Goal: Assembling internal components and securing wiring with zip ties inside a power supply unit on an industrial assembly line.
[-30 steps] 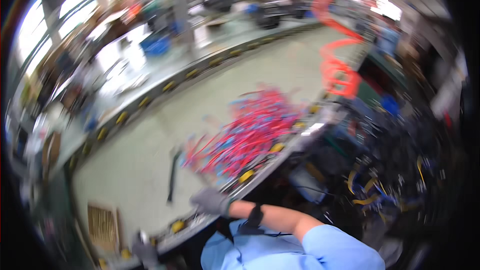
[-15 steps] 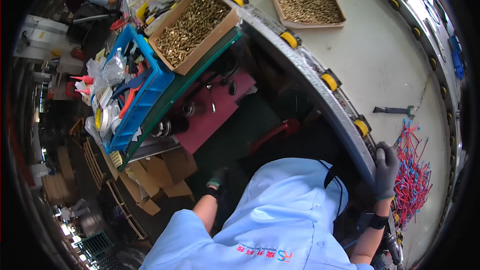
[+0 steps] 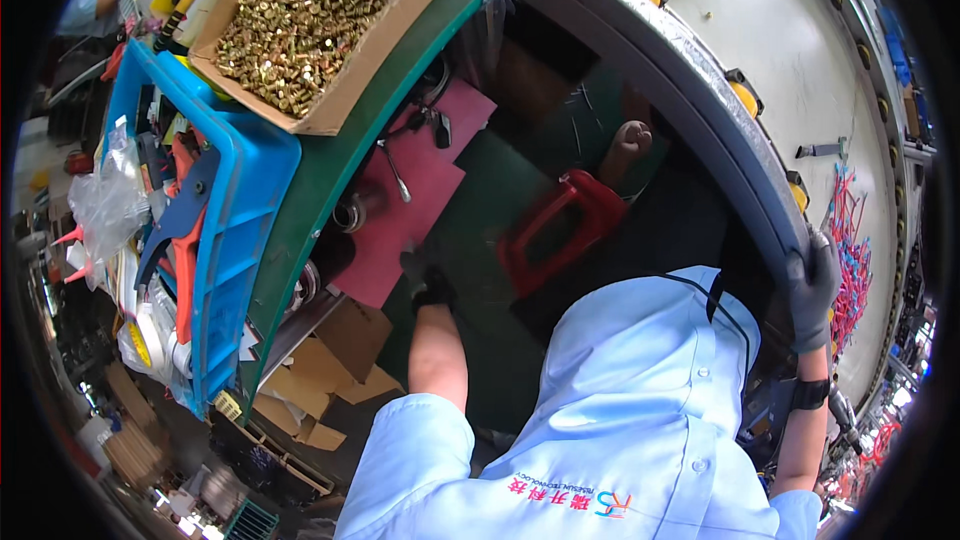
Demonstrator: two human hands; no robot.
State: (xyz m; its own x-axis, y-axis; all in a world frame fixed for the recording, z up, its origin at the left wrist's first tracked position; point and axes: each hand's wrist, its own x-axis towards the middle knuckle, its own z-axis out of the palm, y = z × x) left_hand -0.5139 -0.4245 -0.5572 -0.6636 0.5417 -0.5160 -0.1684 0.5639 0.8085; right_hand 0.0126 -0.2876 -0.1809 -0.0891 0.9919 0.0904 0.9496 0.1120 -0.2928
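The gloved left hand [image 3: 425, 280] is reaching down, fingers curled and apparently holding nothing, toward the pink mat [image 3: 405, 210] under the desk [image 3: 690, 70], while the gloved right hand [image 3: 812, 285] is gripping the desk's edge, so nothing looks picked up yet.

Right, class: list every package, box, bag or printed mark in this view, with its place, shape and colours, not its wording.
Cardboard box: upper left, open, brown, full of brass-coloured screws.
Blue crate: left, rectangular, holding tools.
Clear plastic bag: far left, crumpled.
Flattened cardboard: lower left, brown pieces.
Shirt print: bottom, small red and blue marks on pale blue.
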